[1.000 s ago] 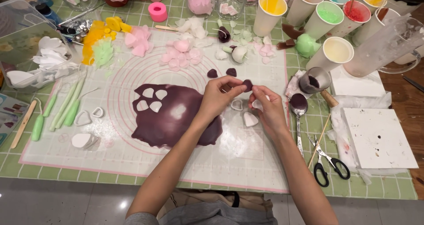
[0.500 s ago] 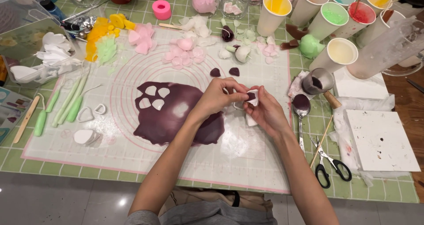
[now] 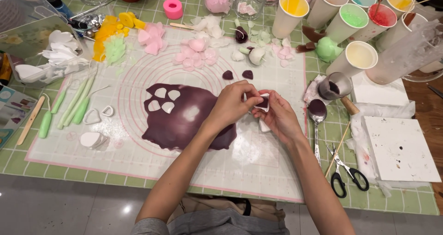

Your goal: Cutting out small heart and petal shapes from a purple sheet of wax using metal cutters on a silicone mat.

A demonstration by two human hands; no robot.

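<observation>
Over the right edge of the rolled purple paste (image 3: 184, 119), the left hand (image 3: 230, 107) is curled, fingertips pinched on a small white cutter (image 3: 263, 103). The cutter, dark paste inside, is cradled from beneath by the half-closed right hand (image 3: 279, 117), above the pink-ringed mat (image 3: 138, 156).

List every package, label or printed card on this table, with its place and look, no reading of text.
Clear plastic box: far left, rectangular, lid raised, white cut-out shapes inside.
Printed cards: left edge below the box, flat, teal and pale with small pictures.
Silicone mat: centre, under both hands, white with pink printed circles and border.
No screens or signs.
</observation>
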